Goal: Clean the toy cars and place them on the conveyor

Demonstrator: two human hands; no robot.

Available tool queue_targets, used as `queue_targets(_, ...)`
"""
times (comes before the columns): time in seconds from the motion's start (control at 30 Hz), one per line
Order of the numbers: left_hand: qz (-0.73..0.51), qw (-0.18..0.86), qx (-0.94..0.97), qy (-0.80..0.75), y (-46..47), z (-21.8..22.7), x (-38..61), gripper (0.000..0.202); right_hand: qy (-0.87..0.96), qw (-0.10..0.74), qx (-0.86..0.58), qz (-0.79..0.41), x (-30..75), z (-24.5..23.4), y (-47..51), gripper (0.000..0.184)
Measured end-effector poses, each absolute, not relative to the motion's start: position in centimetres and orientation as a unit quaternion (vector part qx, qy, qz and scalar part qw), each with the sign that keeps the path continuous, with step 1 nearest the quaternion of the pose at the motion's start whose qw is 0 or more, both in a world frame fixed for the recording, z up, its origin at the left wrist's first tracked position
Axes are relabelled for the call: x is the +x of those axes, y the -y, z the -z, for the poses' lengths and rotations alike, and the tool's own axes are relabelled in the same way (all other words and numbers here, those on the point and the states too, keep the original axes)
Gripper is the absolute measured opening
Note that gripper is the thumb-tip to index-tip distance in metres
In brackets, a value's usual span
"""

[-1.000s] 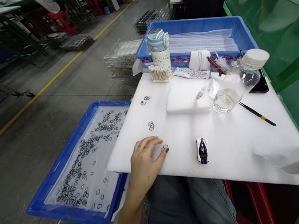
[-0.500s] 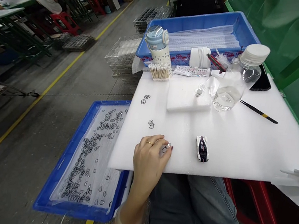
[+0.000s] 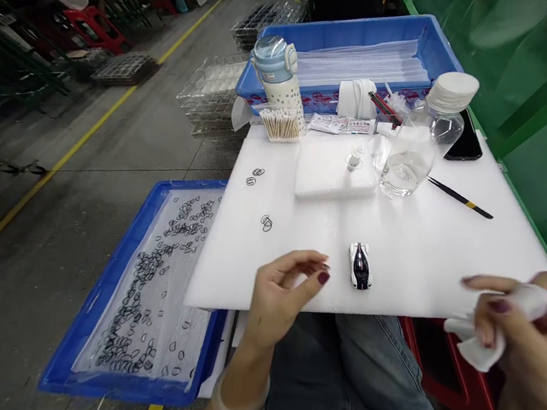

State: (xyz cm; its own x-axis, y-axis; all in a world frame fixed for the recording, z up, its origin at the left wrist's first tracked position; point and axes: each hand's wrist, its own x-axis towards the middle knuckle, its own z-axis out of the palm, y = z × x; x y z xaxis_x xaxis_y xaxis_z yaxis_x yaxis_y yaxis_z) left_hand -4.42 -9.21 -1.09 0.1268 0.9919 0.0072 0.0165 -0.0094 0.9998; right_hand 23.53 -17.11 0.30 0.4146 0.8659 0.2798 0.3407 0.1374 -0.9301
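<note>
My left hand (image 3: 278,294) is over the front edge of the white foam board (image 3: 421,265), thumb and fingertips brought together. Whatever is between those fingertips is too small to make out. To its right is a small white-and-black toy car (image 3: 361,266), apart from the fingers. My right hand (image 3: 533,333), slightly blurred, grips a crumpled white wiping cloth (image 3: 481,350) past the board's front right side. Thin black rings (image 3: 266,223) lie on the board beyond my left hand, with a few more (image 3: 255,176) farther back.
A blue tray (image 3: 155,183) of many black rings sits low at left. On the board are cotton swabs (image 3: 281,127), a tumbler (image 3: 282,85), a foam block (image 3: 332,179), a clear bottle of liquid (image 3: 406,169), tweezers (image 3: 460,198) and a phone (image 3: 466,139). Behind stands a blue bin (image 3: 345,43).
My right hand has come in from the right edge with the white cloth. My left hand has turned and lifted slightly; the black rings seen at its fingertips no longer show. The view has shifted slightly.
</note>
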Motion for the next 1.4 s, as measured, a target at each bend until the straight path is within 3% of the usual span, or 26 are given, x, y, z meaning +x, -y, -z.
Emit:
queue_targets(0.1, -0.437, 0.737, 0.378, -0.350, 10.0, 1.7, -2.1, 0.033, 0.520, 0.528, -0.582, -0.335, 20.0, -0.3, 17.0, 0.018)
queue_targets(0.2, -0.435, 0.808, 0.259, -0.302, 10.3, 2.5, -0.8, 0.035, 0.600, 0.509, -0.552, -0.276, 17.8, 0.2, 16.2, 0.009)
queue_targets(0.27, -0.446, 0.816, 0.224, -0.293, 10.3, 2.9, -0.6, 0.034, 0.649, 0.522, -0.498, -0.242, 16.7, 0.3, 15.5, 0.007)
queue_targets(0.37, -0.450, 0.820, 0.216, -0.280, 10.5, 3.3, -0.8, 0.031, 0.683, 0.546, -0.431, -0.221, 15.2, -0.1, 14.5, 0.024)
queue_targets(0.47, -0.454, 0.822, 0.203, -0.276, 10.6, 3.3, -1.0, 0.030, 0.691, 0.558, -0.422, -0.184, 13.7, -0.6, 13.9, 0.029)
queue_targets(0.7, -0.480, 0.806, 0.181, -0.296, 10.7, 2.6, -0.3, 0.030, 0.776, 0.423, -0.469, -0.015, 13.9, -2.3, 14.5, 0.014)
queue_targets(0.8, -0.475, 0.802, 0.193, -0.307, 10.8, 2.7, -0.3, 0.034, 0.764, 0.411, -0.497, 0.022, 14.5, -2.9, 14.7, 0.013)
queue_targets(0.93, -0.480, 0.789, 0.212, -0.321, 11.0, 2.9, -0.6, 0.035, 0.773, 0.421, -0.473, 0.015, 13.5, -2.7, 14.3, 0.010)
queue_targets(1.13, -0.486, 0.796, 0.194, -0.303, 11.0, 2.9, -0.6, 0.030, 0.808, 0.352, -0.470, -0.041, 14.9, -3.9, 14.8, 0.009)
queue_targets(1.4, -0.478, 0.780, 0.221, -0.338, 11.0, 3.1, -0.6, 0.036, 0.740, 0.452, -0.495, -0.049, 14.8, -3.0, 14.8, 0.017)
